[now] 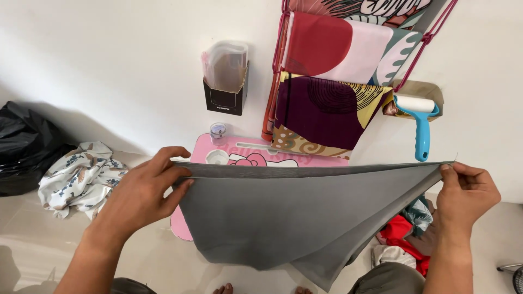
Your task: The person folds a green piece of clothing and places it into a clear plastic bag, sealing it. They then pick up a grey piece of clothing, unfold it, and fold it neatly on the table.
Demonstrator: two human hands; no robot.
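I hold a grey cloth [283,218] stretched out in front of me, its top edge pulled level and the rest hanging down in folds. My left hand [144,190] pinches the cloth's upper left corner between thumb and fingers. My right hand [466,193] grips the upper right corner. Behind the cloth lies a pink board [256,152] with a cartoon picture, partly hidden by it.
A pink rack [280,71] on the white wall carries folded patterned fabrics [327,109]. A blue-handled lint roller [420,125] and a black holder with plastic bags [226,81] hang beside it. A floral cloth [81,177] and black bag [24,147] lie left; red and white clothes [400,239] lie right.
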